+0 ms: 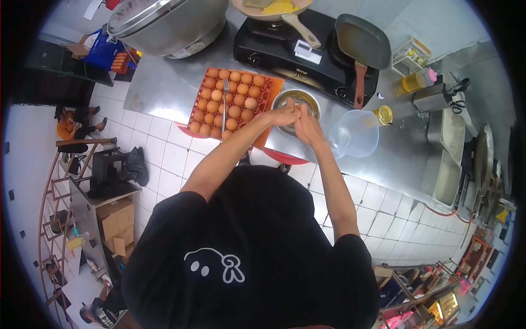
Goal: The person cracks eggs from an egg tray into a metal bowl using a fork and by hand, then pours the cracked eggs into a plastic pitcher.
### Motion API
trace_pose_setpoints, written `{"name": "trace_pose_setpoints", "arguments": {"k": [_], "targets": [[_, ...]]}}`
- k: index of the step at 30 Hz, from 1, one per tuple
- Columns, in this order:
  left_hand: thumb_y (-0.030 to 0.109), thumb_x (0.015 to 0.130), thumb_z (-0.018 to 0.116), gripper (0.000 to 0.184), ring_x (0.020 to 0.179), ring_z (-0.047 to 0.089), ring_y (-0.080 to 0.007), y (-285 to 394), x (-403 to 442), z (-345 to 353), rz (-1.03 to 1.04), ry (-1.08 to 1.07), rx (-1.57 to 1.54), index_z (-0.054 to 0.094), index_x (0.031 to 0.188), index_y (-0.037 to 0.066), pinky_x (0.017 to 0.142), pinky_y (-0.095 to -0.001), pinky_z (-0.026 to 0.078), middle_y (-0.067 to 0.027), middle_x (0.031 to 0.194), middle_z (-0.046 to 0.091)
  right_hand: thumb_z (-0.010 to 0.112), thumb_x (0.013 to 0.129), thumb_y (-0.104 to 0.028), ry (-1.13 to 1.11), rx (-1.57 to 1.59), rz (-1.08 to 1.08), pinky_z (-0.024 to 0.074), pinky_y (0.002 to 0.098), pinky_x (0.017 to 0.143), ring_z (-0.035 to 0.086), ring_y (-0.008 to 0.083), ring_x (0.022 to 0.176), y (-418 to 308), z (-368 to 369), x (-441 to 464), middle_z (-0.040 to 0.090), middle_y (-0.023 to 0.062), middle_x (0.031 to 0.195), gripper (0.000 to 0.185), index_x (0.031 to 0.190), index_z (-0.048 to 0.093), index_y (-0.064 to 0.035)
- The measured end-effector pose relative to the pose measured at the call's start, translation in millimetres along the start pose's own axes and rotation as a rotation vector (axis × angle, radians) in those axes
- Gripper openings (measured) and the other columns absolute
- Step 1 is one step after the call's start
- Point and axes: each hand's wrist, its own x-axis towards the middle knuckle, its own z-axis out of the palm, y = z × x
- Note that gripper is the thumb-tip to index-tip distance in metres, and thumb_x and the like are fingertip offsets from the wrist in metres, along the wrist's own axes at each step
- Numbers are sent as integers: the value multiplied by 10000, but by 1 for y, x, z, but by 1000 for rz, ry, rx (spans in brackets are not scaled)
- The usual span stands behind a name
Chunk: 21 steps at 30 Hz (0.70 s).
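Well to the left of the fingers and farther away, a large metal pot (170, 30) is set on the bench (159, 82). Nearer on the left, rows of brown eggs (242, 88) are held in a red tray (267, 96), with a fork (224, 107) laid across them. Beyond the fingers, a pan with yellow food (279, 7) is carried by a black stove (290, 68). The left hand (282, 115) and right hand (308, 128) are held together over the metal bowl (280, 101), which is partly hidden beneath; their fingers are curled inward, but whether anything is gripped between them cannot be told. Just right of the fingers, a clear plastic container (359, 134) is placed, followed by a can (383, 114). Farther right, a pink-lidded bottle (415, 82) is seen.
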Motion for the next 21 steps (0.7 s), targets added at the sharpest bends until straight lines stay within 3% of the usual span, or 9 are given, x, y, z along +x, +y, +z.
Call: {"name": "trace_pose_setpoints", "arguments": {"k": [3,4,5,7,8,10,15,17,21], "targets": [[398,1021,304,570,1365,403,-364,-14,14,9,-21,65,-25,482,1298,-67,1173,-390,264,-284,1316,482,433,976,-271,41,42,-80,475,592,888,597,535,1022,6,-4,1,579,337,1181,331,1231,381,-65],[419,1018,330,550,1142,563,-319,-14,13,12,30,196,38,526,1243,-43,999,-389,451,-212,1188,535,436,975,-268,31,53,-85,477,593,888,597,538,1016,5,-7,4,572,339,1183,325,1229,386,-72],[419,1018,330,550,1142,563,-319,-15,17,10,30,197,43,526,1243,-43,999,-389,451,-212,1188,535,436,975,-268,34,56,-88,477,593,888,597,538,1016,5,-8,5,572,339,1183,325,1229,386,-72],[434,1011,386,488,802,594,-213,-8,12,4,-239,34,-203,515,1179,-6,677,-339,511,-119,1009,557,453,969,-262,30,33,-55,481,602,881,599,543,1010,5,-3,6,552,334,1210,321,1232,403,-84],[434,1011,386,488,802,594,-213,-5,7,5,-253,47,-218,515,1179,-6,677,-339,511,-119,1009,557,453,969,-262,8,37,-65,481,602,881,599,543,1010,5,-1,4,552,334,1210,321,1232,403,-84],[449,1002,437,453,606,484,-125,-6,6,5,-168,88,-255,439,1136,16,492,-286,412,-55,856,514,475,965,-256,69,61,-98,487,612,872,602,540,1017,3,1,6,535,327,1241,350,1265,409,-86],[457,1008,442,494,605,486,-115,11,-6,8,-245,211,-239,355,1113,-17,494,-278,409,-75,854,513,484,969,-244,43,55,-116,492,602,889,600,533,1041,2,-1,-1,527,328,1253,435,1358,379,-80],[445,1011,418,501,761,567,-175,14,-5,5,-215,209,-162,347,1150,-31,656,-310,487,-125,965,516,483,972,-242,68,56,-128,493,594,903,598,533,1049,8,1,1,527,325,1256,456,1381,368,-76],[431,1013,380,529,1046,564,-243,-23,16,12,-76,271,42,331,1205,-59,932,-353,451,-183,1114,494,459,974,-223,77,73,-188,482,570,944,593,529,1078,19,4,5,534,342,1276,453,1386,365,-60]]}}
